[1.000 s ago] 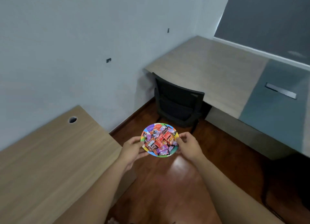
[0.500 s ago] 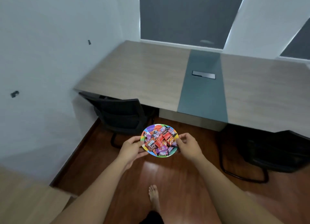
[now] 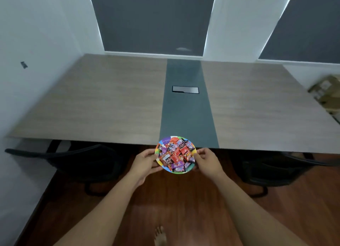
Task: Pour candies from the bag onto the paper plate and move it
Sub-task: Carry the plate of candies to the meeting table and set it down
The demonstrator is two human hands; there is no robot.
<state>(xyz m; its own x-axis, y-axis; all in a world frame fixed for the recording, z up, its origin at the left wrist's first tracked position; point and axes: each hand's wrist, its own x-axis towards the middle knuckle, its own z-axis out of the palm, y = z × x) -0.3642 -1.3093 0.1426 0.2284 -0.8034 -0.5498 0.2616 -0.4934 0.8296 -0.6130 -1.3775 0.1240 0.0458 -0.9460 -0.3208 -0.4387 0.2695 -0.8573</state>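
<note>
A small colourful paper plate [image 3: 159, 147] heaped with red and purple wrapped candies [image 3: 175, 154] hangs in the air just in front of a long desk's near edge. My left hand [image 3: 144, 162] grips its left rim and my right hand [image 3: 207, 160] grips its right rim. The plate sits level, over the wooden floor, in line with the desk's dark middle strip. No candy bag is in view.
The long wood-grain desk [image 3: 103, 106] has a grey centre strip with a cable hatch [image 3: 185, 89]. Black chairs stand tucked under it at left [image 3: 77, 159] and right [image 3: 276, 168]. A cardboard box [image 3: 326, 91] sits far right. My bare foot [image 3: 160, 235] stands on the floor.
My view has swung right from the side desk and corner to face the long desk head-on, and I have come closer to it. Both hands kept the plate held the same way.
</note>
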